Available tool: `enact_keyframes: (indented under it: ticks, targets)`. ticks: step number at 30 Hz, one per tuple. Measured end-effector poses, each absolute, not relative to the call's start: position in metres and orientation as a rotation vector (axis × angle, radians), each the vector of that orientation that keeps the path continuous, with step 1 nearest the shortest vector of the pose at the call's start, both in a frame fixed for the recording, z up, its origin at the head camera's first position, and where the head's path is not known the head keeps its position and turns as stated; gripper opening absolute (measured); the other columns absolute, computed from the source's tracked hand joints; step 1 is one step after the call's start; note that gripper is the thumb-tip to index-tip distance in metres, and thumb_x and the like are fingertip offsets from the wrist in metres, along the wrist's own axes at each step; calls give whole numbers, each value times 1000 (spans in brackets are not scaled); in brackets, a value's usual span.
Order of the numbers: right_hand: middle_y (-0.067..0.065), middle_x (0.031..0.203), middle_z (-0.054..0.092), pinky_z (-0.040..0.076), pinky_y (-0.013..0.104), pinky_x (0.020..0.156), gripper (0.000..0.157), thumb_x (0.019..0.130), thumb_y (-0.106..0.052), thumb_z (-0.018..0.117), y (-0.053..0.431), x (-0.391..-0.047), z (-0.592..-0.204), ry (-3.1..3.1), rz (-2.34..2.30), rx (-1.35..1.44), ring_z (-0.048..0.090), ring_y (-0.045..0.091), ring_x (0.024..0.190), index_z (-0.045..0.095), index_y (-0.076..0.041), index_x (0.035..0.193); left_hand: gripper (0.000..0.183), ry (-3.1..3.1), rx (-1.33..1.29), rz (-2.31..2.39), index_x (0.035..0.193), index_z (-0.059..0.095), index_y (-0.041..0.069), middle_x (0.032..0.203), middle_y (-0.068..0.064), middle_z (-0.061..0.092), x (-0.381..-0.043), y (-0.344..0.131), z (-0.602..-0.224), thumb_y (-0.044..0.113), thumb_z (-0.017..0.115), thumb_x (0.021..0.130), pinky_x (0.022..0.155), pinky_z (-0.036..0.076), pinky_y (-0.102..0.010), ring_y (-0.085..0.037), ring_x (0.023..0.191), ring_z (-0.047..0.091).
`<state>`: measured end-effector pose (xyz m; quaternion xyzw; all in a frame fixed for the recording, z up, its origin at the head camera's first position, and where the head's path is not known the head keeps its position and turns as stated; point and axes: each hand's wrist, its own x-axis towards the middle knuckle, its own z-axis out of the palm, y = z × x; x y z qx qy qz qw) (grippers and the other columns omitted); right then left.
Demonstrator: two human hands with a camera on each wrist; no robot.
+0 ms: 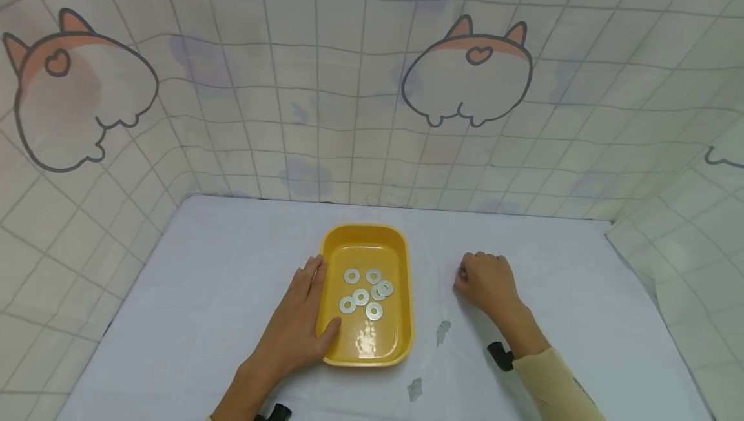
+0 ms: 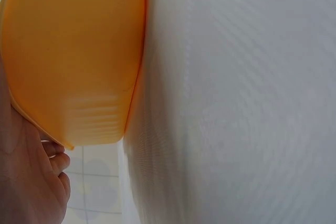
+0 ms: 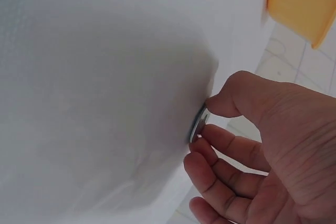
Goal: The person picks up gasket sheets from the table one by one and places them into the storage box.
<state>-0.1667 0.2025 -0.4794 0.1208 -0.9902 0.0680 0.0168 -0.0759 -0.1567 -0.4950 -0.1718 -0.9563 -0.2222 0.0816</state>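
Observation:
A yellow tray [image 1: 365, 347] lies on the white tabletop, with several flat silver washers [image 1: 374, 310] spread on its floor, some overlapping. Along the tray's left rim rests my left hand [image 1: 299, 327], its fingers straight and its thumb reaching over the edge. The left wrist view shows the tray's outer wall [image 2: 79, 61] beside that hand [image 2: 31, 174]. To the right of the tray, my right hand [image 1: 489, 282] is low over the table. Its thumb and fingers pinch a metal washer [image 3: 198, 123], seen nearly edge-on at the cloth in the right wrist view.
The white cloth [image 1: 232, 266] covers the table, with two grey patches [image 1: 415, 389] right of the tray. A gridded curtain [image 1: 325, 117] with cartoon animal prints stands behind the table and along both sides. Dark camera mounts [image 1: 500, 356] are worn at the wrists.

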Motion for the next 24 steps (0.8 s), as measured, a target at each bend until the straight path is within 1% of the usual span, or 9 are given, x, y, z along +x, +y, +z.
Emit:
enact_keyframes:
  ticks: [7, 11, 14, 17, 22, 24]
  targets:
    - [12, 79, 72, 58, 50, 76, 16, 87, -15, 73, 201, -165, -485, -3060, 235, 318, 64, 27, 72, 74, 0, 92, 98, -2863, -513, -677, 167, 22, -3, 177, -16, 20, -75, -157, -494, 36, 68, 91, 137, -3, -24, -31, 166, 22]
    - [12, 79, 70, 57, 50, 77, 17, 87, -16, 73, 200, -162, -489, -3058, 222, 280, 61, 27, 73, 72, 0, 92, 98, -2864, -513, -675, 166, 22, -4, 177, -16, 20, -75, -157, -493, 36, 68, 90, 139, 3, -29, -31, 166, 23]
    - [11, 78, 68, 56, 49, 77, 17, 87, -17, 72, 200, -162, -490, -3064, 227, 263, 58, 26, 72, 71, -1, 91, 98, -2848, -518, -668, 166, 23, -4, 177, -17, 22, -75, -157, -494, 36, 69, 89, 138, 1, -27, -31, 165, 24]
    - [10, 77, 68, 56, 48, 75, 18, 86, -18, 72, 202, -164, -490, -3067, 263, 272, 57, 24, 70, 71, 0, 90, 97, -2825, -531, -661, 165, 24, -5, 176, -18, 23, -76, -157, -496, 35, 69, 89, 136, -6, -20, -33, 164, 26]
    - [13, 85, 73, 59, 48, 74, 22, 84, -17, 72, 208, -168, -489, -3102, 400, 271, 62, 25, 73, 74, 1, 96, 97, -2811, -541, -666, 165, 25, -6, 175, -19, 25, -76, -157, -497, 35, 69, 89, 134, -8, -17, -33, 164, 27]
    - [13, 87, 74, 59, 47, 75, 24, 84, -18, 72, 210, -169, -490, -3117, 438, 261, 62, 24, 74, 75, 1, 99, 97, -2808, -539, -660, 165, 25, -6, 175, -19, 25, -76, -157, -498, 35, 69, 89, 134, -8, -17, -33, 163, 27]
